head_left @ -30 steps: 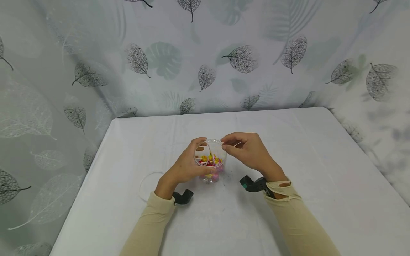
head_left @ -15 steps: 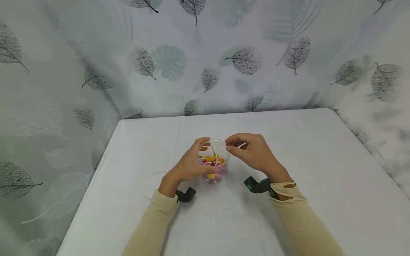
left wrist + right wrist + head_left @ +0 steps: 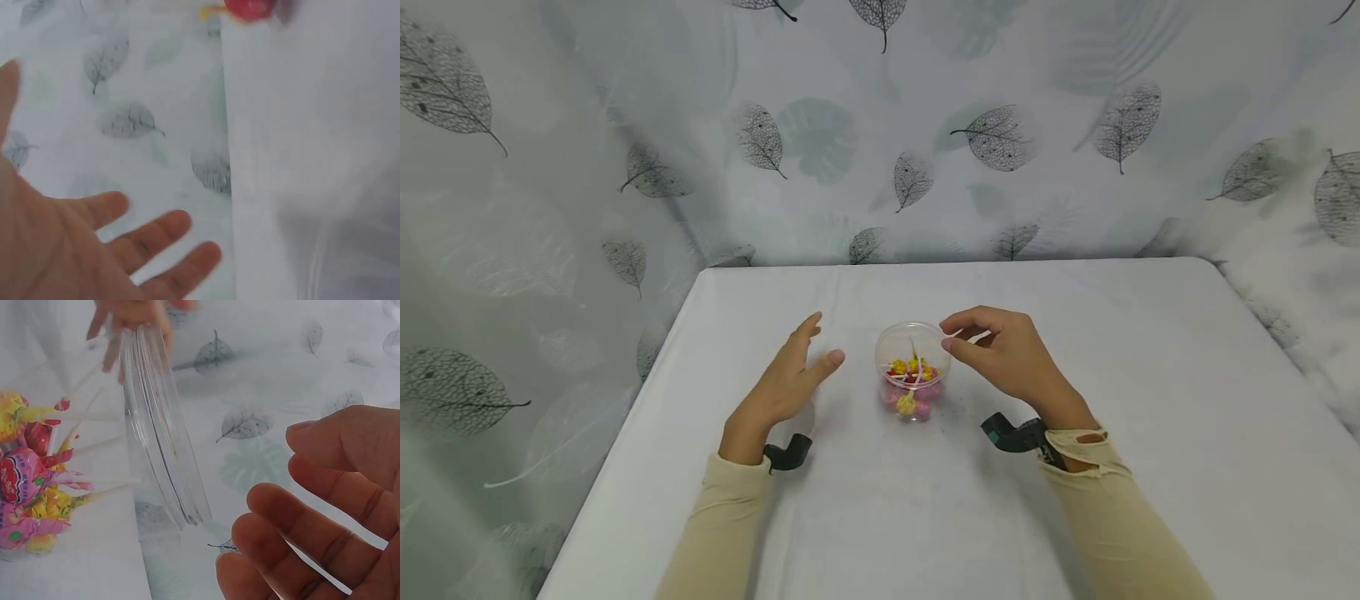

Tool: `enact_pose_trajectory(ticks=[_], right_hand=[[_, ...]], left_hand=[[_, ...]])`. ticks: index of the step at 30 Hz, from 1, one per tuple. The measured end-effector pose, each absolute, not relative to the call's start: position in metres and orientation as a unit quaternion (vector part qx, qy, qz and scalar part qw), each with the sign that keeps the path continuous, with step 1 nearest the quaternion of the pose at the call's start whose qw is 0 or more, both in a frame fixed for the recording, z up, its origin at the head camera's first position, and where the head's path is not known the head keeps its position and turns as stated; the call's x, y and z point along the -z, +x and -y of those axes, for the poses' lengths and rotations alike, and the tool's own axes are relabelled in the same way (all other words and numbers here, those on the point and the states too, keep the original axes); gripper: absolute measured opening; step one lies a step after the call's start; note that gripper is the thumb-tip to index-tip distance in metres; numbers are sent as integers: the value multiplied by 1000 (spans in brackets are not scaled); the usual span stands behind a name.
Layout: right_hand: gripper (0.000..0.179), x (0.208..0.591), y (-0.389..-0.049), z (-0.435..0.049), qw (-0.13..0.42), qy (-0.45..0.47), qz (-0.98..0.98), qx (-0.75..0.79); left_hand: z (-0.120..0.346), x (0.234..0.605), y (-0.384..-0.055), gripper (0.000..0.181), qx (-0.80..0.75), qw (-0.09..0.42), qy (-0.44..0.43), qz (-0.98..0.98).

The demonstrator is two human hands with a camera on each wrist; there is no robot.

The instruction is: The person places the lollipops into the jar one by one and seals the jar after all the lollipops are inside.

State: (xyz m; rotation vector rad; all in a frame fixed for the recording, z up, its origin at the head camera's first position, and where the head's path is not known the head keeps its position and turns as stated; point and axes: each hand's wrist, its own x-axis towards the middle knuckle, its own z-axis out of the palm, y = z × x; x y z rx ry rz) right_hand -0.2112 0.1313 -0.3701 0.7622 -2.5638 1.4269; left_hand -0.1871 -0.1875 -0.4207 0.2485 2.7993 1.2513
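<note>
A clear plastic jar [image 3: 907,400] of wrapped lollipops [image 3: 28,481] stands upright on the white table. Pink, yellow and red wrappers show inside, with white sticks pointing up toward the round rim [image 3: 165,425]. My left hand [image 3: 782,375] is off to the jar's left, fingers spread and thumb out, holding nothing. My right hand [image 3: 996,346] hovers at the right of the rim with loosely bent fingers; in the right wrist view a gap separates the fingertips [image 3: 265,500] from the jar. Partly hidden behind my left wrist, a faint clear disc [image 3: 803,419] lies on the table.
The white-covered table [image 3: 1135,400] stretches out on both sides of the jar. A leaf-patterned curtain [image 3: 850,125] hangs along its back and sides. Each wrist carries a black camera mount [image 3: 1015,433] jutting inward over the table.
My left hand has let go of the jar and moved away to the left, its fingers opening. My right hand keeps its place beside the rim. The head view has shifted slightly.
</note>
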Motion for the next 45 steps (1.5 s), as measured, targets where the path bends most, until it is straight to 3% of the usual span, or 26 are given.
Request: enact_pose_trajectory(ticks=[4, 8, 14, 27, 35, 45], right_hand=[[17, 368, -211, -133, 51, 252, 841, -477], [18, 368, -212, -133, 52, 253, 839, -479], [22, 371, -213, -131, 45, 247, 842, -477], [38, 377, -214, -129, 30, 246, 841, -481], [50, 382, -214, -129, 26, 255, 835, -487], [53, 385, -214, -129, 27, 254, 834, -489]], left_hand=[[198, 422, -180, 105, -306, 60, 30, -950], [201, 423, -172, 112, -236, 91, -5, -967], [198, 423, -161, 111, -179, 131, -46, -974], [200, 423, -154, 97, -149, 131, -50, -979], [202, 425, -157, 83, -169, 85, -18, -982], [203, 428, -163, 77, -216, -26, 22, -976]])
